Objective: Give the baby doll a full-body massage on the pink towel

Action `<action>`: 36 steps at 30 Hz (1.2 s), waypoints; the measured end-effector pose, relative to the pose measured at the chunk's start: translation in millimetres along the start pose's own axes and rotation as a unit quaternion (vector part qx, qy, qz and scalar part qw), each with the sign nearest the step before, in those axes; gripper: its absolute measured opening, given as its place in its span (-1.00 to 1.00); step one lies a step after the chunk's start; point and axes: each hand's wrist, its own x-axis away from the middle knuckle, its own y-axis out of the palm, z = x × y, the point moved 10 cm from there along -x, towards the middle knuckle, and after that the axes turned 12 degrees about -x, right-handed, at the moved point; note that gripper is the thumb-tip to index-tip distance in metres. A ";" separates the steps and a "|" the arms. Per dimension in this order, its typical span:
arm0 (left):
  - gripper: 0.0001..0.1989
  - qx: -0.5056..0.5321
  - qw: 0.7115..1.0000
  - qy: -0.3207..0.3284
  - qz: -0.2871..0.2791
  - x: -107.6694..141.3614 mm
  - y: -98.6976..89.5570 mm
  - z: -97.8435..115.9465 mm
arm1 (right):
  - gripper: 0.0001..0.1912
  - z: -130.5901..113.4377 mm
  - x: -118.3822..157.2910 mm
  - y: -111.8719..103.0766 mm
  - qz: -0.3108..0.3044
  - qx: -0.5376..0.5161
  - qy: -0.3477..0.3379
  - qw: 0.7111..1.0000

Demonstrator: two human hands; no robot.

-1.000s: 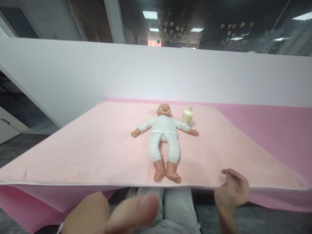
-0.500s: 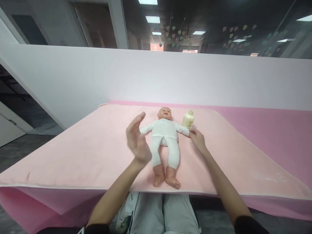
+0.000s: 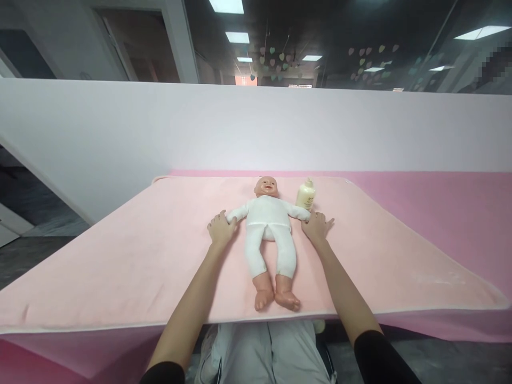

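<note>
A baby doll in a white suit lies on its back on a pale pink towel, arms spread and bare feet toward me. My left hand is closed over the end of the doll's arm on the left, hiding the doll's hand. At the other side, my right hand grips the end of the doll's other arm, with its outer finger sticking out. Just beyond my right hand stands a pale yellow bottle, close to the doll's sleeve.
A white wall rises behind the table, with dark glass above it. Pink cloth lies under the towel and hangs over the front edge. My legs are below that edge.
My left hand, raised and open before, has come down to the doll's arm on the left and closed on it. My right hand stays at the other arm, its fingers now wrapped further round.
</note>
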 end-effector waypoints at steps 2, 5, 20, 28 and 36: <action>-0.42 -0.021 0.999 0.017 -0.036 -0.7 5.1 1.7 | -0.55 9.4 -3.4 -1.8 -0.030 0.000 0.011 0.999; -0.37 -0.036 0.998 0.038 -0.028 -0.9 3.3 4.0 | -0.54 18.2 -6.0 -0.1 -0.104 -0.038 0.027 0.993; -0.30 0.260 0.953 -0.122 0.097 -9.4 -11.4 -40.8 | -0.33 53.7 -9.3 -6.6 0.013 -0.627 0.229 0.745; -0.48 0.558 0.799 -0.224 0.024 -6.9 36.5 -34.9 | -0.74 24.0 -11.8 34.9 -0.036 -0.801 0.224 0.554; -0.67 0.698 0.688 -0.195 -0.040 -7.5 49.5 -15.7 | -0.50 -4.5 5.4 52.2 -0.076 -0.776 0.239 0.578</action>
